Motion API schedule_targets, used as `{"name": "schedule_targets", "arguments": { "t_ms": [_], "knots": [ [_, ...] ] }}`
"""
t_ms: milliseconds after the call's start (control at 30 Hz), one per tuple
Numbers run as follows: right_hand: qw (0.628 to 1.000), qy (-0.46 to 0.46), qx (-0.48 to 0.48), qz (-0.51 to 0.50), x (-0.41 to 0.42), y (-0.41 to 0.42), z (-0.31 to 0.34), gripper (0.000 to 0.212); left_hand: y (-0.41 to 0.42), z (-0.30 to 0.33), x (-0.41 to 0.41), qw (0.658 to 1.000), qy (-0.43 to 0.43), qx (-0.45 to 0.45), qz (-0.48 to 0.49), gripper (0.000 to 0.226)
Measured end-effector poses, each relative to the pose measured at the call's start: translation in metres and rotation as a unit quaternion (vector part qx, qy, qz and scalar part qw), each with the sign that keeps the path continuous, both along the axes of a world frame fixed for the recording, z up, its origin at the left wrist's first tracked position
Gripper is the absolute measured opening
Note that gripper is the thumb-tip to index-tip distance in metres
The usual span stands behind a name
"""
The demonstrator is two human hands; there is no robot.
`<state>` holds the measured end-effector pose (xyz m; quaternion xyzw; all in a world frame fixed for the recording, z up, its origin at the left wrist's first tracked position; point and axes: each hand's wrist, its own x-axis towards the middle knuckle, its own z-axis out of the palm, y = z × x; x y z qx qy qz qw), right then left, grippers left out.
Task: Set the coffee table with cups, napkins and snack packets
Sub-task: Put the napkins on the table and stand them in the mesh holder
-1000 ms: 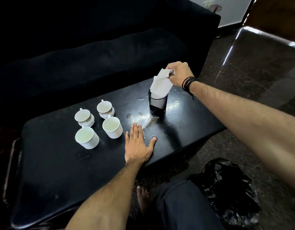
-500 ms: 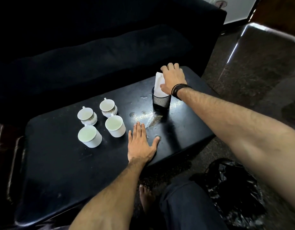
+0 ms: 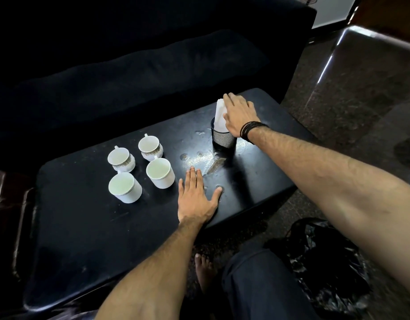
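Several white cups stand on the left half of the black coffee table: two patterned ones at the back, two plain ones in front. A black mesh holder at the right rear holds white napkins. My right hand lies flat against the top of the napkins, fingers stretched out, pressing them into the holder. Spread flat on the table near its front edge is my left hand, just right of the cups.
A dark sofa runs along the far side of the table. A black plastic bag lies on the floor at the right, beside my leg and bare foot. Wet patches shine on the table between my hands.
My right hand went from pinching the napkins' top corner to lying flat on them, and the napkins sank lower into the holder. My left hand stayed put.
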<state>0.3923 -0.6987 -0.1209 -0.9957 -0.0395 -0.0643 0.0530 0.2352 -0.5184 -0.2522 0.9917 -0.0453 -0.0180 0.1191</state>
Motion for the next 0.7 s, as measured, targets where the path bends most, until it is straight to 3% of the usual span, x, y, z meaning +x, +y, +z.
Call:
{"name": "schedule_targets", "arguments": {
  "t_ms": [400, 567, 700],
  "knots": [
    [0.999, -0.014, -0.042, 0.029, -0.025, 0.017, 0.011, 0.079, 0.0, 0.002, -0.001, 1.0, 0.003, -0.004, -0.004, 0.097],
    [0.997, -0.008, -0.055, 0.062, -0.044, 0.033, 0.021, 0.082, 0.004, 0.016, -0.001, 0.998, 0.043, -0.021, -0.03, 0.095],
    [0.997, 0.016, -0.028, 0.073, -0.051, 0.061, 0.038, 0.081, 0.013, 0.049, 0.0, 0.994, -0.01, -0.051, -0.096, 0.09]
  ]
}}
